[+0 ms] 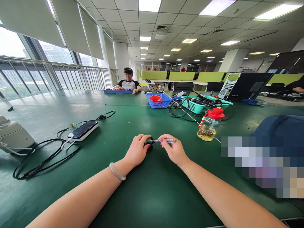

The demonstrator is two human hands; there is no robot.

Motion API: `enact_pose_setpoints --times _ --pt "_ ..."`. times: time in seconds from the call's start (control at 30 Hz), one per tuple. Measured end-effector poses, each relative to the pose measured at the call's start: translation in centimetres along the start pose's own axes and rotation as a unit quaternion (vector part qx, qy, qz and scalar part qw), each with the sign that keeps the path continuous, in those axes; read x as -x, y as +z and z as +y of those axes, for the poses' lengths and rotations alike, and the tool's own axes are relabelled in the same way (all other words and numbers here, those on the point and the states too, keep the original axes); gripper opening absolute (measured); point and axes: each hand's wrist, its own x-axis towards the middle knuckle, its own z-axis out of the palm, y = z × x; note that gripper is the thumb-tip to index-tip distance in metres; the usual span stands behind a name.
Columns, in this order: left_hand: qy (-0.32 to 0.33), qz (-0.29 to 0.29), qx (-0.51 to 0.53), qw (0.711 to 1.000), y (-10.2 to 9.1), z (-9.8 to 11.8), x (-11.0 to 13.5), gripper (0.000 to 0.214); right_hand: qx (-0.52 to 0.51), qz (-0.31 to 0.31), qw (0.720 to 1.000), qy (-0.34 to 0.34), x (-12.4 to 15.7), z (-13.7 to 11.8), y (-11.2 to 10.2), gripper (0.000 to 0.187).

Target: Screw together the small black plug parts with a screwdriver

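Observation:
My left hand (137, 149) rests on the green table (152, 190), fingers curled over a small black object (149, 144) that is mostly hidden under them. A pale bangle sits on that wrist. My right hand (174, 148) pinches a thin pen-like tool (165, 140) with a clear pinkish shaft, held level with its tip pointing left at the black object. The two hands are close together in the middle of the table.
A power bank (82, 130) with black cables lies to the left, near a white device (13, 135). A glass jar with a red lid (210, 124) stands to the right. Blue basket (158, 100), teal basket (201, 106) and cables sit farther back. Another person sits at the far end.

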Motion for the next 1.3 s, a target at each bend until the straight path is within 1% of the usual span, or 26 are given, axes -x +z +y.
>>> enact_pose_setpoints --times 0.07,0.1,0.17,0.27,0.33,0.43,0.53,0.63,0.73,0.83,0.93,1.03,1.13,1.2,1.3 --pt "-0.038 0.016 -0.028 0.999 0.1 0.0 0.0 0.041 -0.009 0.064 0.998 0.013 -0.2 0.4 -0.4 0.030" --pt "-0.056 0.017 -0.047 0.997 0.1 -0.1 -0.1 0.041 -0.003 0.084 0.996 0.019 -0.3 0.7 -0.6 0.031" --pt "-0.084 0.005 -0.085 0.993 0.0 -0.3 -0.2 0.040 0.025 0.091 0.995 0.027 -0.6 1.3 -1.0 0.029" --pt "-0.105 -0.026 -0.122 0.987 -0.2 -0.5 -0.1 0.039 0.073 0.054 0.995 0.045 -1.1 2.4 -1.3 0.025" --pt "-0.117 -0.043 -0.137 0.983 -0.3 -0.4 0.0 0.040 0.089 0.059 0.992 0.067 -1.5 3.0 -1.4 0.025" --pt "-0.134 -0.060 -0.166 0.975 -0.4 -0.3 0.1 0.040 0.113 0.107 0.982 0.109 -1.8 3.4 -1.7 0.029" --pt "-0.142 -0.067 -0.192 0.969 -0.3 -0.2 0.2 0.039 0.153 0.163 0.965 0.138 -2.0 3.5 -2.1 0.032" --pt "-0.144 -0.067 -0.199 0.967 -0.1 -0.3 0.2 0.037 0.179 0.193 0.952 0.154 -2.1 3.6 -2.4 0.033" --pt "-0.111 -0.064 -0.167 0.978 0.1 -0.5 0.3 0.040 0.186 0.210 0.946 0.161 -2.1 3.8 -2.3 0.032" --pt "-0.030 -0.080 -0.087 0.993 0.3 -0.5 0.4 0.053 0.202 0.239 0.937 0.156 -2.1 3.9 -2.3 0.033" --pt "0.033 -0.111 -0.038 0.993 0.4 -0.3 0.5 0.054 0.211 0.261 0.928 0.164 -2.1 4.1 -2.3 0.034" --pt "0.049 -0.140 -0.035 0.988 0.3 -0.3 0.4 0.046 0.196 0.246 0.932 0.179 -2.1 4.1 -2.2 0.034" --pt "0.046 -0.139 -0.049 0.988 0.2 -0.3 0.2 0.040 0.175 0.206 0.947 0.175 -2.0 4.0 -1.8 0.033" --pt "0.028 -0.129 -0.068 0.989 0.1 -0.2 0.1 0.038 0.156 0.170 0.961 0.151 -1.8 3.9 -1.4 0.032" --pt "-0.023 -0.107 -0.105 0.988 -0.1 -0.2 0.1 0.036 0.129 0.104 0.980 0.109 -1.5 3.5 -0.9 0.031"
